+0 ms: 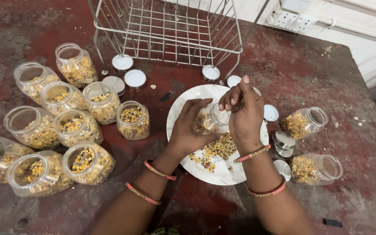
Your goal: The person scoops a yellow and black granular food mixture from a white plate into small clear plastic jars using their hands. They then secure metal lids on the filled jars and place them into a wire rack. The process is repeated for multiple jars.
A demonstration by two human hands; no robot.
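Observation:
My left hand point(188, 128) grips a small clear jar point(212, 119) partly filled with mixed grains, tilted on its side over a round white plate point(183, 102). My right hand point(243, 111) hovers at the jar's mouth with fingers pinched together; what they pinch is too small to see. A heap of yellow and brown mixed grains point(216, 150) lies on the plate just below both hands.
Several open jars of grains point(72, 126) crowd the left of the worn red table. Two more jars point(305, 122) lie on their sides at the right, with round lids point(135, 78) scattered about. A wire rack point(170, 30) stands behind the plate.

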